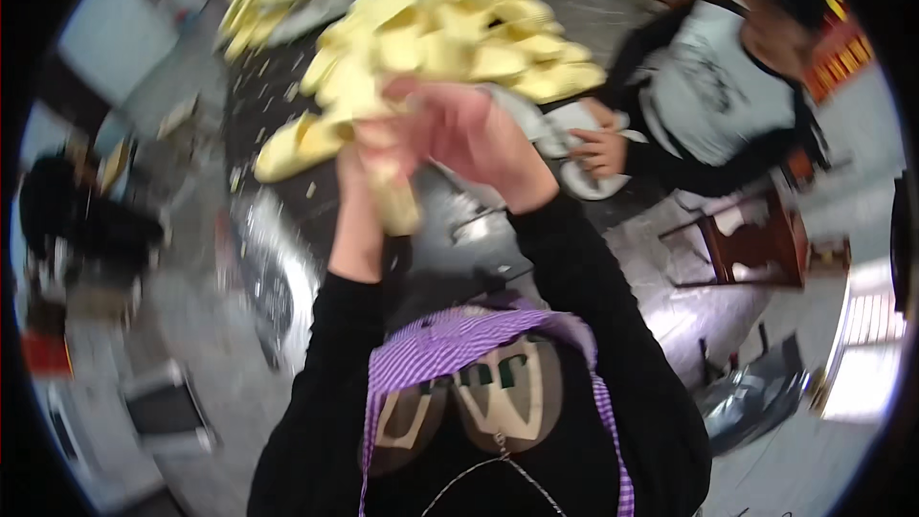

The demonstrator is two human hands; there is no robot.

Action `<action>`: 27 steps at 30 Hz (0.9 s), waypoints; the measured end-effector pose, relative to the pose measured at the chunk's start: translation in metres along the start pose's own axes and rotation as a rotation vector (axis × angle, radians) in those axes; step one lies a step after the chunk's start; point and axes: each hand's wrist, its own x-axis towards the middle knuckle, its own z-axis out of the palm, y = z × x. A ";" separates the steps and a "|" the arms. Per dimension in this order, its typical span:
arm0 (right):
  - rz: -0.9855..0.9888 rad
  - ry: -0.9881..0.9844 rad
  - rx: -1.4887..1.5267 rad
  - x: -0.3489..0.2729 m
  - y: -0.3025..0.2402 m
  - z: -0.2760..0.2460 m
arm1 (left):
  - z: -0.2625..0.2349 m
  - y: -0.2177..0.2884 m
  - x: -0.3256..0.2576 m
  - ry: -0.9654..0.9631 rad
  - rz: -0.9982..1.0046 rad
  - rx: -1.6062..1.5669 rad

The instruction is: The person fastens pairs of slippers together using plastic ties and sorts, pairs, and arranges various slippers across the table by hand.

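Observation:
My hands are raised over the dark table, both smeared by motion. In my left hand (378,139) is a pale yellow slipper (397,206), its narrow end hanging below the fingers. Close beside it, my right hand (469,134) bends in toward the same slipper; its fingertips are too blurred to show whether they grip. Another yellow slipper (287,150) lies on the table to the left of my hands. Just beyond them rises a heap of yellow slippers (440,43).
A person (718,86) at the table's right side has a hand (601,144) on white slipper-like pieces (579,120). Clear plastic (278,249) drapes along the near left edge. A wooden stool (751,239) stands at right. Pale scraps (258,86) dot the dark tabletop (297,196).

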 end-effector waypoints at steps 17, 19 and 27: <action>-0.365 0.722 0.609 -0.146 0.055 -0.056 | 0.025 -0.007 0.043 0.081 -0.241 -0.345; -0.291 0.748 0.632 -0.154 0.071 -0.053 | 0.023 -0.011 0.038 0.098 -0.232 -0.277; -0.099 0.853 0.582 -0.178 0.107 -0.044 | 0.010 -0.057 0.036 0.136 -0.110 -0.023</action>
